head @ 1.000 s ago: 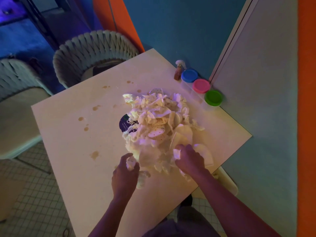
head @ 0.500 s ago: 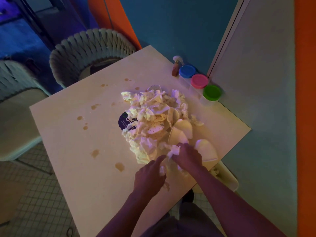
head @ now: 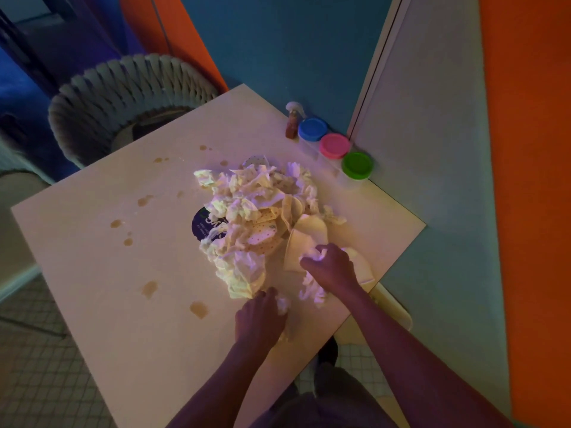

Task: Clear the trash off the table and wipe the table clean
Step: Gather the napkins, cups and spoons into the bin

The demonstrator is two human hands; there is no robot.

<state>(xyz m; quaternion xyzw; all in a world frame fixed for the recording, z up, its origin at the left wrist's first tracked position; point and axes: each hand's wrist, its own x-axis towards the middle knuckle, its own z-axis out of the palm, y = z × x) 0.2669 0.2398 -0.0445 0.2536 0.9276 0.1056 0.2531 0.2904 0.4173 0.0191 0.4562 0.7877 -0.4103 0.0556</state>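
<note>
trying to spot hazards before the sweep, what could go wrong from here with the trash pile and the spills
1. The right hand and left hand grip only small wads; the loose trash pile near the table edge could spill onto the floor.
2. Dragging paper through the brown stains could smear them.

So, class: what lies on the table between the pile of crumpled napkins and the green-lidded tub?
In the head view, only bare table lies between the pile of crumpled napkins and the green-lidded tub; no trash or stain shows there.
</note>
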